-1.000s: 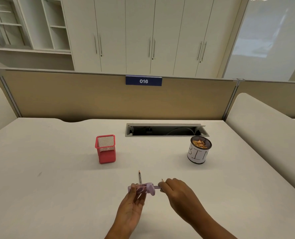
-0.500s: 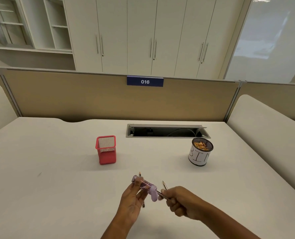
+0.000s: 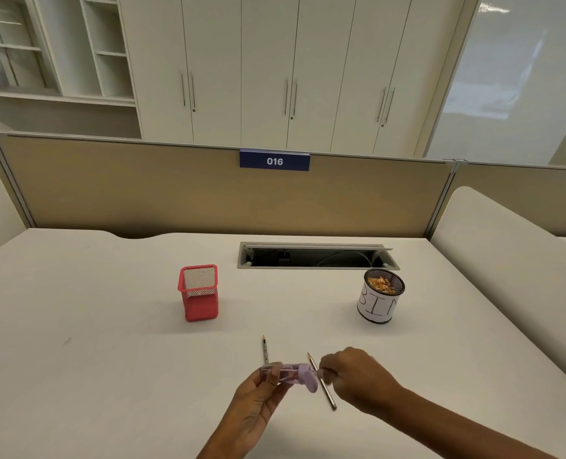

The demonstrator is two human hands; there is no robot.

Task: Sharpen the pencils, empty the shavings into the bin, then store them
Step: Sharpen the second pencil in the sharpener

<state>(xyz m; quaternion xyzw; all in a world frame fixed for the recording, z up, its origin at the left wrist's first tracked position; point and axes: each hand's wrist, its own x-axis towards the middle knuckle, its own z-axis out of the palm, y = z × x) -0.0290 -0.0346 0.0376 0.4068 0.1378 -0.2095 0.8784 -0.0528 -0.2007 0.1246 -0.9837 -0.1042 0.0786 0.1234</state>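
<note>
While your left hand (image 3: 258, 402) pinches the lilac sharpener (image 3: 290, 376) level to brace it, your right hand (image 3: 354, 376) clasps a pencil (image 3: 325, 371) at its mouth; two more pencils lie beneath.

Left hand (image 3: 258, 397) near centre, palm up, fingers curled, gripping. Right hand (image 3: 351, 376) just right, knuckles up, fingers pinched.

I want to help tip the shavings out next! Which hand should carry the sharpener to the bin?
Probably the left hand: it already holds the purple sharpener. The right hand, though nearer the bin, is busy at the pencil end.
</note>
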